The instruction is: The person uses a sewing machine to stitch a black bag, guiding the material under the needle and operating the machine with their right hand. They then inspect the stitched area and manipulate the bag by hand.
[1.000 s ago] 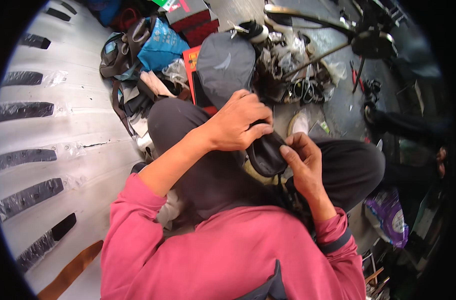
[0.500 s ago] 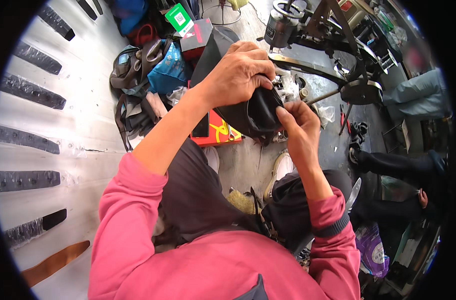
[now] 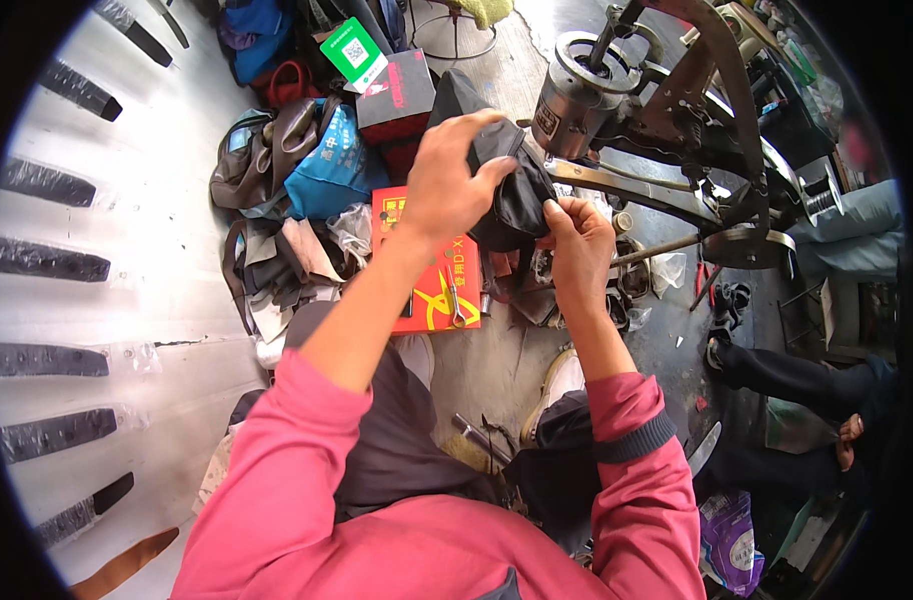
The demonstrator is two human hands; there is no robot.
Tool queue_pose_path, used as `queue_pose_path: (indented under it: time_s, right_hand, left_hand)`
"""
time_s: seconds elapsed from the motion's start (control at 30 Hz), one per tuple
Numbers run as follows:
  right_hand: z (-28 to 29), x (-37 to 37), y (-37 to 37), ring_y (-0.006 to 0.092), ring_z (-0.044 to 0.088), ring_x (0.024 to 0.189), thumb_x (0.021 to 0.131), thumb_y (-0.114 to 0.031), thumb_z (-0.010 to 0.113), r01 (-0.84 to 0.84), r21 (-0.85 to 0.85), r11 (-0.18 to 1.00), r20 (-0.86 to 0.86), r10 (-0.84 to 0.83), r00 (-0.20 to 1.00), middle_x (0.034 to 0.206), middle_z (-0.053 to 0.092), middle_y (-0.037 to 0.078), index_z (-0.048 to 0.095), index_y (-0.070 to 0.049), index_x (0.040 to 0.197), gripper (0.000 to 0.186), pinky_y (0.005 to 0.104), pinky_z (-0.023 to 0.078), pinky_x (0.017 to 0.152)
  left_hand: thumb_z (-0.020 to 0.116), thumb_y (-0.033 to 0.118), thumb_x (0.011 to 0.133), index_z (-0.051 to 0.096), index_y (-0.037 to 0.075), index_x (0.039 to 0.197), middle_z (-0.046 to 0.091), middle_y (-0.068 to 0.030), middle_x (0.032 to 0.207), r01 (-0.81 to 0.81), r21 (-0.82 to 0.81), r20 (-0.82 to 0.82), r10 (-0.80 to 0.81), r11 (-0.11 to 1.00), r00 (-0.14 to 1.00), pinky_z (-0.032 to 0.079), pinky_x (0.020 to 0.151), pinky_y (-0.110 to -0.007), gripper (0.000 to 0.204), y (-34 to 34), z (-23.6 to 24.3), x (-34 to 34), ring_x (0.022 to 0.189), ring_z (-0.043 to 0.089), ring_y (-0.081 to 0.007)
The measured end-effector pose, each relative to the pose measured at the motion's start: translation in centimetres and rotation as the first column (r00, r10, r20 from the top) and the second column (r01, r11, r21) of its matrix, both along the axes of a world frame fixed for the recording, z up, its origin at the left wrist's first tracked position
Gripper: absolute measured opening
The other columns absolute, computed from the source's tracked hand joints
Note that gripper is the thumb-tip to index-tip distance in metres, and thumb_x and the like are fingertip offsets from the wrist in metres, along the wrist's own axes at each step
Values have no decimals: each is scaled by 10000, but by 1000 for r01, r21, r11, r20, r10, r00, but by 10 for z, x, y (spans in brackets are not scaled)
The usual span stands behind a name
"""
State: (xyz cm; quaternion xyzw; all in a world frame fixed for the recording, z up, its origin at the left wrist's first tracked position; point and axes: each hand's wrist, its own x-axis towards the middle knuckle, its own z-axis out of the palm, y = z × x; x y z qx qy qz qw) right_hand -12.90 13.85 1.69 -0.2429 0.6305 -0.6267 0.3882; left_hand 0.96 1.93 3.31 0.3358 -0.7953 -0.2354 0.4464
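Observation:
Between my two hands is a floppy black piece of fabric or leather (image 3: pixel 516 205), bunched and folded; its kind is unclear. My left hand (image 3: pixel 446 180) is curved round its upper left part, with thumb and forefinger apart on either side of a fold and the other fingers hidden. At its right edge, my right hand (image 3: pixel 581 245) pinches the material between thumb and fingers. Beneath lies a red and yellow box (image 3: pixel 426 315) with a wrench (image 3: pixel 455 300) on top.
A hand-cranked sewing machine (image 3: pixel 586 100) stands just beyond my right hand. Bags, including a blue one (image 3: pixel 326 165), and a dark box (image 3: pixel 401 95) lie to the left. Another person's dark-clothed legs (image 3: pixel 791 385) and hands (image 3: pixel 846 440) are at right.
My left thumb and forefinger have spread apart, and the black piece has turned in my hands. The view has shifted, showing more of the red box and the sewing machine.

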Motion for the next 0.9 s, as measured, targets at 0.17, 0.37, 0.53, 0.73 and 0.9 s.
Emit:
queue_pose_path:
  time_s: [0.17, 0.37, 0.53, 0.73, 0.9]
  right_hand:
    - [-3, 2, -17, 56, 594, 643, 975, -107, 703, 69, -113, 991, 54, -64, 997, 843, 662, -8, 678, -19, 991, 93, 227, 533, 613]
    - [-5, 8, -24, 57, 587, 626, 988, -106, 687, 137, -90, 986, 6, -137, 991, 819, 657, 5, 652, -10, 982, 103, 217, 488, 554]
    - [-4, 12, -23, 44, 583, 633, 986, -100, 701, 160, -111, 981, 101, -149, 984, 801, 655, 0, 656, -9, 982, 102, 201, 467, 546]
    - [-4, 13, -20, 47, 597, 663, 983, -70, 704, 155, -118, 981, 106, -143, 984, 880, 690, 2, 673, -4, 1014, 80, 202, 497, 604]
    - [-1, 8, -15, 68, 653, 732, 987, -69, 697, 117, -123, 985, 101, -105, 989, 905, 705, 18, 671, 2, 1056, 102, 215, 527, 624]
  left_hand:
    - [725, 401, 968, 599, 60, 1141, 648, -70, 917, 134, 778, -221, 68, 614, 973, 557, 691, -311, 402, 72, -6, 36, 912, 673, -132]
    - [666, 731, 884, 642, 130, 1136, 681, -3, 986, 516, 855, -512, 79, -44, 855, 568, 581, -352, 653, 82, -8, 4, 929, 684, -148]
    - [742, 598, 900, 696, 139, 1031, 643, 24, 963, 551, 834, -525, 278, -19, 804, 462, 618, -322, 481, 62, -21, -36, 868, 583, -95]
    - [653, 357, 1025, 677, 113, 1032, 678, -13, 935, 764, 645, -695, 435, 25, 573, 500, 817, -314, 245, 55, -47, -50, 848, 634, -138]
    - [656, 373, 1024, 688, 101, 1059, 711, -22, 965, 723, 691, -676, 336, -20, 656, 536, 779, -320, 277, 49, -43, -45, 857, 681, -149]
